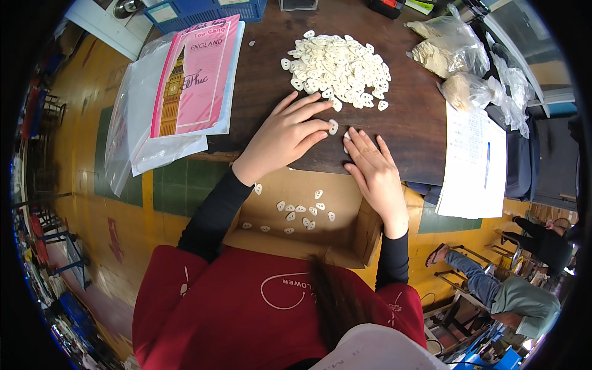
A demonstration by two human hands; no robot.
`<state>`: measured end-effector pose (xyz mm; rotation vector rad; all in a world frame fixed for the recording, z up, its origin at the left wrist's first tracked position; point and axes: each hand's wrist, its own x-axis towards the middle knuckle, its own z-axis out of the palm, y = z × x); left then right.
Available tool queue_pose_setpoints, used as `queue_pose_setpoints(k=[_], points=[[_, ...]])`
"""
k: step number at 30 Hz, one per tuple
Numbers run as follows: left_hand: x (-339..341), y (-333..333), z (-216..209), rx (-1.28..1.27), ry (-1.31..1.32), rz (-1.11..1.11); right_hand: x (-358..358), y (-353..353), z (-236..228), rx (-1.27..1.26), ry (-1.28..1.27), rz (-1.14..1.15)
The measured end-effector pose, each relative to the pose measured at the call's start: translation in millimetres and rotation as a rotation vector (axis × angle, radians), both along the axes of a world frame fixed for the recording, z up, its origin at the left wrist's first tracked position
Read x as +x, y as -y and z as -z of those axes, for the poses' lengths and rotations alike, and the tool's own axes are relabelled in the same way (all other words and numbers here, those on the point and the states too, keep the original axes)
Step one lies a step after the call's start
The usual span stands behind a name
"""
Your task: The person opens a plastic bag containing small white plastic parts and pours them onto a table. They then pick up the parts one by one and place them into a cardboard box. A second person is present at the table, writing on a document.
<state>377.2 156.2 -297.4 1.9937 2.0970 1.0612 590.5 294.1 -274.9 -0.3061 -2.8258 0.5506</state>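
Hands flat at the desk's point(259, 80) near edge: my left hand point(285, 137) touches one white piece point(333, 126), right hand point(375, 172) beside it, both open, gripping nothing.

We count one large heap of cream pieces point(336, 68) upper centre, about a dozen loose pieces point(296, 216) in one cardboard box point(345, 246), three clear bags point(459, 61) upper right, one pink booklet point(197, 77).
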Motion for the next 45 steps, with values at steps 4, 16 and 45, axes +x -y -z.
queue_pose_setpoints(k=[4,16,45], points=[[7.0,-2.6,-2.5,-0.003,-0.057,-0.053,19.0,18.9,-3.3,-0.018,0.079,-0.164],[-3.7,-1.3,1.8,0.134,0.209,-0.065,-37.8,-0.9,-6.3,-0.032,-0.111,-0.056],[-17.4,3.9,-0.7,0.296,0.650,-0.440,-74.6,12.3,1.0,0.021,-0.076,-0.272]])
